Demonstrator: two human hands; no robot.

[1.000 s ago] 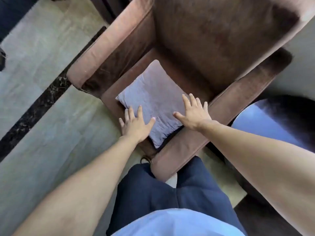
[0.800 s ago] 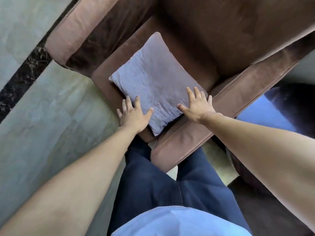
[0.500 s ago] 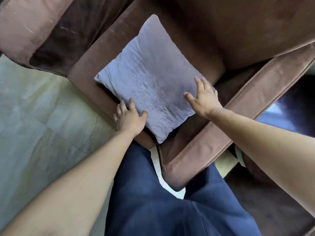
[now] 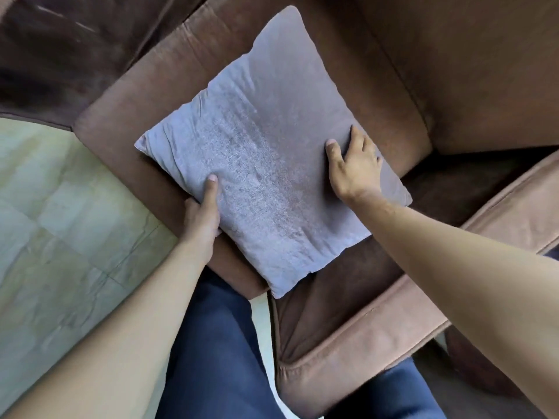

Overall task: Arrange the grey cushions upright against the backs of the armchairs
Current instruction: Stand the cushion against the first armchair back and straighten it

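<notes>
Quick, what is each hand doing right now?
Left hand: closed on the grey cushion's near-left edge, thumb on top.
Right hand: gripping the cushion's right edge.

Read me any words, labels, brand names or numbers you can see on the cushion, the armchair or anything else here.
None: no text, label, number or sign is readable anywhere.
Square grey fabric cushion: plain fabric, no visible tag.
Brown suede armchair: no label visible.
Pale tiled floor: no markings.

Pale greenish stone-tile floor (image 4: 60, 207) fills the frame from nine to seven o'clock — daylight washes it evenly; darker floor (image 4: 453, 403) shows at five o'clock.
</notes>
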